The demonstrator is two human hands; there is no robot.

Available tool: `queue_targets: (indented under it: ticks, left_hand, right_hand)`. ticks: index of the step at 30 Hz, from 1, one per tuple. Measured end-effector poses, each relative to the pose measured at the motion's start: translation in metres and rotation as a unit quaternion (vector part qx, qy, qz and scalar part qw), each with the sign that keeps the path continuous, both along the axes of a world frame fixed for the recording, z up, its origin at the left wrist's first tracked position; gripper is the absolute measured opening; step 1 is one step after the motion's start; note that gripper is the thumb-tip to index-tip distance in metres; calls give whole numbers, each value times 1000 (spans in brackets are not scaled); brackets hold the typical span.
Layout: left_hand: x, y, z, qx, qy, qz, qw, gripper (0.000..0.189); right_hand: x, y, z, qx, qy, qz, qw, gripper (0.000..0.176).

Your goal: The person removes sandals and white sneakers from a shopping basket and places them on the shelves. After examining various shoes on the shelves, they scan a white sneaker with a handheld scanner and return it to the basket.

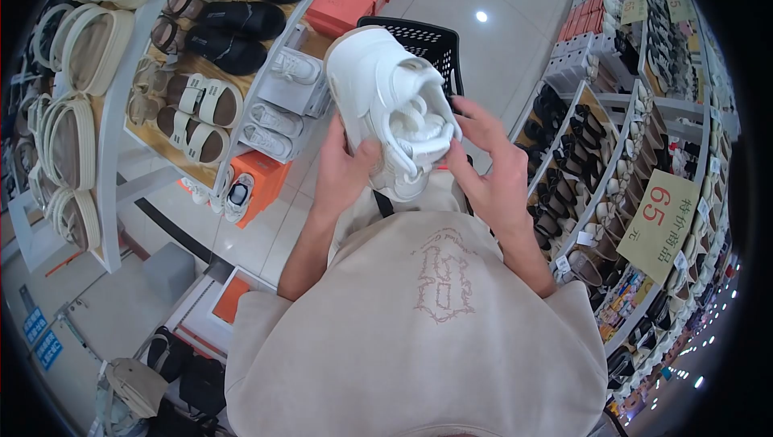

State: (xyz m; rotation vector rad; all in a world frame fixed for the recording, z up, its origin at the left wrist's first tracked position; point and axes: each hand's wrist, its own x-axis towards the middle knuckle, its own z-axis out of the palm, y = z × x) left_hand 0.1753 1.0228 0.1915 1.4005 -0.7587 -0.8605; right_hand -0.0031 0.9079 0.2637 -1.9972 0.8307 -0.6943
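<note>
Store shelves line both sides of the frame, with shiny floor tiles point(475, 55) between them. At far left, pale sandals point(97, 43) stand in rows facing outward, probably so that each pair can be seen at a glance. Further in, white sneakers point(294, 67) rest on pale boxes, likely as samples of what is packed below, and an orange box point(270, 191) stands beneath.

Left of centre, the left hand point(344, 170) is wrapped around the side of a white shoe point(372, 107), thumb on the near face and other fingers mostly hidden; it seems to bear the weight. Held in the air at upper centre, in front of the person's chest, the shoe has its opening turned to the camera, which suits looking inside. It is chunky and nearly all white, with layered panels, a tan edge at its upper left end, and crumpled white matter in the opening, laces or paper, I cannot tell.

Just right of it, the right hand point(493, 155) pinches the opening's rim between thumb and finger, perhaps to steady it. Behind the shoe sits a black basket point(448, 43). At far right, a yellow price sign point(659, 225) faces the aisle.
</note>
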Motion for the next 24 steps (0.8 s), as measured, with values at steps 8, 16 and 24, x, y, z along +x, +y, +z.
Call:
queue_targets:
  ticks: [8,16,24]
  left_hand:
    - [2,-2,-14,-26,75,50,996,58]
    - [-9,-3,-11,-70,46,85,993,69]
    - [-8,4,-13,-76,30,97,992,75]
  right_hand:
    - [7,6,-5,-33,-4,9,999,35]
    - [14,13,-1,-13,12,-36,999,39]
    - [14,9,-4,-94,52,11,994,48]
